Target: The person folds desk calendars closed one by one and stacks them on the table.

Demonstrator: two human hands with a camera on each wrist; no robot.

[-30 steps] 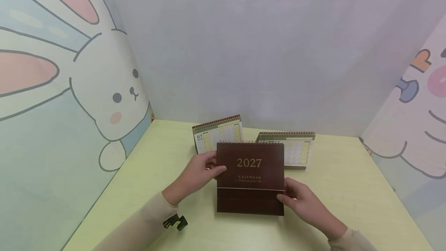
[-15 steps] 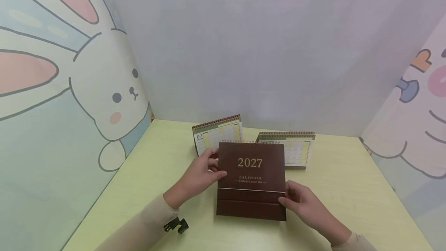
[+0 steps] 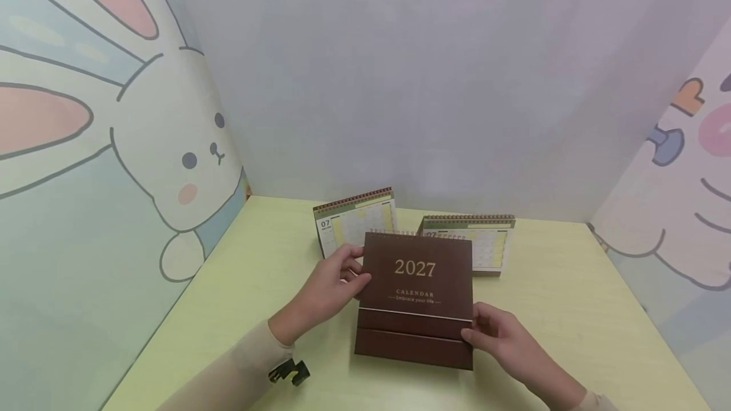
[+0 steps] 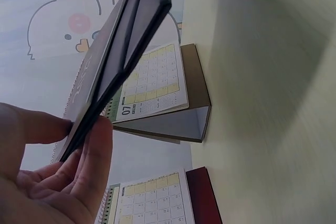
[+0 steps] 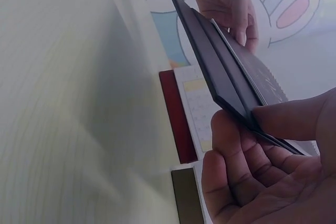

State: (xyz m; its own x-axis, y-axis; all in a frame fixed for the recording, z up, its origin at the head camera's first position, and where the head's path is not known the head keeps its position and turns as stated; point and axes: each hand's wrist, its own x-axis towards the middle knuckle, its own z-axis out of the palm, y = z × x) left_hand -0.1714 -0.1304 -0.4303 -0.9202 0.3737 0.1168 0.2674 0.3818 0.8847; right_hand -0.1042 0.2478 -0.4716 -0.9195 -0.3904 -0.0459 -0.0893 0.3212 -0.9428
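A dark brown 2027 calendar (image 3: 415, 284) is held between both hands, its cover toward the head camera and its spiral binding at the top. My left hand (image 3: 328, 287) pinches its left edge, thumb on the front and fingers behind. Lower down, my right hand (image 3: 508, 344) pinches the right edge the same way. Both wrist views show the calendar (image 4: 118, 59) (image 5: 226, 72) folded nearly flat and off the table, with a shadow on the surface below.
Behind it two desk calendars stand on the pale yellow table (image 3: 274, 240): one at the left (image 3: 356, 217), turned at an angle, and one at the right (image 3: 493, 246), partly covered. Grey cloth hangs at the back, with cartoon-printed panels on both sides.
The brown calendar has shifted slightly right and tilted, its lower right corner coming down and nearer. My right hand has moved down and right with it; my left hand has stayed on the left edge.
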